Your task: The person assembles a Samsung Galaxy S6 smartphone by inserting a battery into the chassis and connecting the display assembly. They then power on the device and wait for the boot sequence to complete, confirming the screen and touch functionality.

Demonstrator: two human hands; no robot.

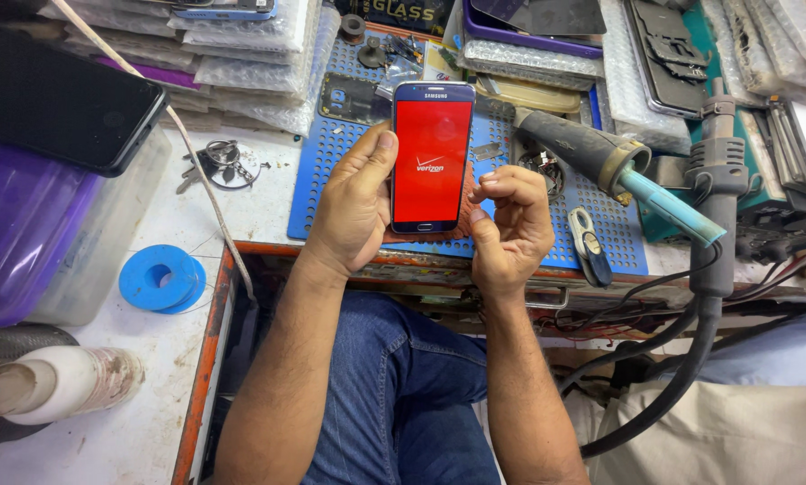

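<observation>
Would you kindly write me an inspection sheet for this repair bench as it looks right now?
Surface: blue perforated mat on a worn white bench top.
Job's things: smartphone upright, its screen lit red.
Clutter: bubble-wrapped parts, key bunch, blue solder spool, white bottle, purple tub, dark phone.
Hands: left hand grips the smartphone's left edge, thumb on the side; right hand is beside its right edge, fingers curled, whether touching is unclear.
Cables: thick black hoses hang off the bench edge; hot-air handle lies on the mat.
Surroundings: jeans-clad lap below.
</observation>
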